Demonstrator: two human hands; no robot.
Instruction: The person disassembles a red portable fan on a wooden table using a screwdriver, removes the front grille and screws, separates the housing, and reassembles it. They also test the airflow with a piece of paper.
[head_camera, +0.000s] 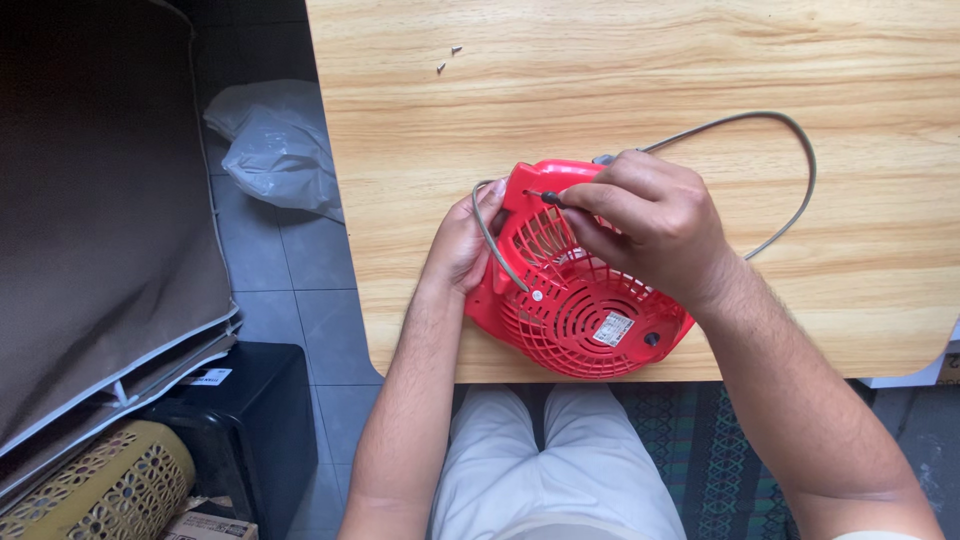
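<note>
A small red plastic fan (570, 310) lies grille-up near the front edge of a light wooden table (620, 70). My left hand (462, 242) grips the fan's left side. My right hand (650, 215) is closed around a screwdriver (552, 199) whose dark tip rests on the fan's upper left corner. The tool's handle is hidden inside my fist. A grey power cord (790, 180) loops from the fan across the table to the right, and another stretch curves past my left fingers.
Two small screws (447, 58) lie on the table at the far left. On the grey tiled floor to the left are a crumpled plastic bag (275, 150), a dark covered piece of furniture (90, 220), a black box (250, 420) and a perforated yellow basket (100, 490).
</note>
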